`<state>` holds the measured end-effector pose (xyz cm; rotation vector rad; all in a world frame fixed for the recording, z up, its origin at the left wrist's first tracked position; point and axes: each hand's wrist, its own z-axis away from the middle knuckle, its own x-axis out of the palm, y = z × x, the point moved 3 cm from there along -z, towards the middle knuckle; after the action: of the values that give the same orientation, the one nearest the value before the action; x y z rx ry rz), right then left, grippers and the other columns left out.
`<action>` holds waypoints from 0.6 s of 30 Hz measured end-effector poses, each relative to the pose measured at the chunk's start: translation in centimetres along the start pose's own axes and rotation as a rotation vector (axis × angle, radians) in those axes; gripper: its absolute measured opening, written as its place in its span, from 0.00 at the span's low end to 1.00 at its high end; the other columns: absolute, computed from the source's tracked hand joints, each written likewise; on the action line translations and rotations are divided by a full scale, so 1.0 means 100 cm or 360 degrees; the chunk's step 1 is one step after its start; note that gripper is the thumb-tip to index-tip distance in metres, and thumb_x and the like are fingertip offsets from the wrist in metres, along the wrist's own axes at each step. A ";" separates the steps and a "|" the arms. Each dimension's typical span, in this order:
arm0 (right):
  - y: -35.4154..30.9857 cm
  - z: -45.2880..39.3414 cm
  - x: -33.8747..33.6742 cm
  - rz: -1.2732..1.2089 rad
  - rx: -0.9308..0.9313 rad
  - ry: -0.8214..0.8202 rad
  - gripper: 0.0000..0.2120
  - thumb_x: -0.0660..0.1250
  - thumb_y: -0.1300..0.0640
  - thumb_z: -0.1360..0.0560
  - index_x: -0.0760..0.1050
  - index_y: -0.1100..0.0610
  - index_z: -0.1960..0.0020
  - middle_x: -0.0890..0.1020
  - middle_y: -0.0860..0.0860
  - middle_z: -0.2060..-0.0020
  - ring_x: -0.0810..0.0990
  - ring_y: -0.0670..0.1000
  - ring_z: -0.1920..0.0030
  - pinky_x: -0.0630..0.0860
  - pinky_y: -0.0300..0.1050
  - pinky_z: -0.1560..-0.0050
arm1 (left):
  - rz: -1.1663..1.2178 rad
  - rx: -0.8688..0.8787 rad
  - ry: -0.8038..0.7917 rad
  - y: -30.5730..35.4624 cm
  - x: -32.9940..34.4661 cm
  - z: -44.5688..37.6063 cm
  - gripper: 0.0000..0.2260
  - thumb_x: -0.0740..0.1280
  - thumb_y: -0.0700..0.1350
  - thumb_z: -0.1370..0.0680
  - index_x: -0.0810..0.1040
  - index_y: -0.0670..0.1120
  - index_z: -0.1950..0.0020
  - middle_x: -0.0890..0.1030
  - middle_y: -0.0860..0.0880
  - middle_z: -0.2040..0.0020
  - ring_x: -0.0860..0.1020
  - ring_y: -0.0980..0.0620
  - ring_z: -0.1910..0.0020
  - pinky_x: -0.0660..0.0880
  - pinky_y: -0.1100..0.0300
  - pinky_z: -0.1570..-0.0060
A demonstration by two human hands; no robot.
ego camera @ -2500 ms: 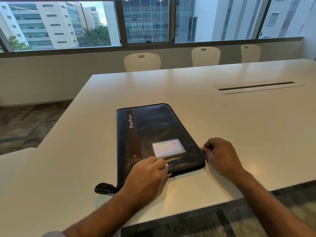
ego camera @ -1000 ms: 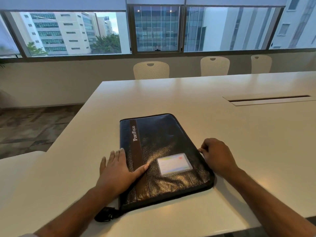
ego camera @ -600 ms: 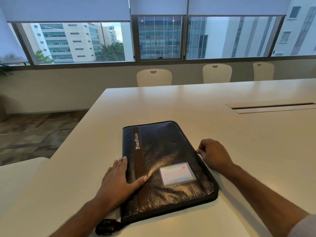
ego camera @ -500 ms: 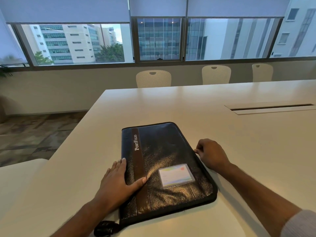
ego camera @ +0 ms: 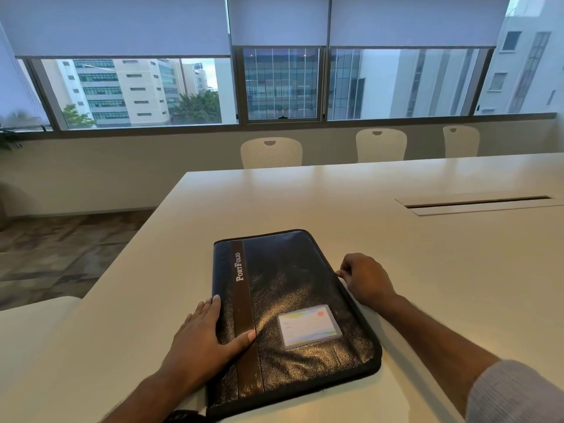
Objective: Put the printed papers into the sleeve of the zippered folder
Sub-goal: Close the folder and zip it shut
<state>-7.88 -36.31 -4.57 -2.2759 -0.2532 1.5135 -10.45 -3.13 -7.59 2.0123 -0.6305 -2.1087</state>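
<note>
Having slid further up the closed dark leather zippered folder [ego camera: 290, 319], the curled right hand [ego camera: 364, 279] pinches its edge, apparently unzipping, while the flat, spread left hand [ego camera: 206, 334] steadies it.

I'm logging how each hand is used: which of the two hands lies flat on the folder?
The left hand, palm down across the zippered folder near its brown stripe. The right hand is curled, fingertips at the folder's right edge.

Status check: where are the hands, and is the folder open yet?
Left hand flat on folder, spine side. Right hand pinched at its right edge, probably on the zipper. Folder closed, flat on table. No papers in view.
</note>
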 end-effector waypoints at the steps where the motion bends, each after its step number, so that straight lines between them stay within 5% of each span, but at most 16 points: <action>1: -0.001 -0.003 0.000 0.0006 0.0006 -0.0005 0.04 0.70 0.56 0.25 0.79 0.55 0.58 0.81 0.51 0.60 0.78 0.49 0.62 0.78 0.48 0.60 | 0.0005 -0.0009 -0.0005 0.000 0.000 0.001 0.61 0.46 0.85 0.46 0.46 0.51 0.20 0.53 0.51 0.20 0.56 0.50 0.22 0.57 0.50 0.25; 14: 0.010 0.024 0.006 -0.0146 -0.0025 -0.0095 0.09 0.66 0.56 0.23 0.80 0.56 0.60 0.82 0.50 0.64 0.78 0.47 0.63 0.72 0.40 0.63 | 0.0108 0.0031 -0.0048 -0.004 -0.002 0.027 0.62 0.49 0.85 0.46 0.47 0.52 0.20 0.54 0.53 0.20 0.56 0.52 0.23 0.59 0.51 0.26; 18: 0.014 0.037 0.002 -0.0197 -0.0095 -0.0103 0.07 0.67 0.57 0.23 0.81 0.55 0.58 0.82 0.48 0.64 0.77 0.44 0.63 0.68 0.34 0.65 | 0.0029 0.0101 -0.0089 -0.002 -0.013 0.022 0.60 0.55 0.84 0.45 0.54 0.50 0.22 0.62 0.51 0.24 0.62 0.51 0.26 0.63 0.51 0.28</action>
<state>-11.23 -36.65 -6.56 -2.2143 -0.4546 1.5366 -12.46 -2.01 -6.46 1.9776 -0.7310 -2.1677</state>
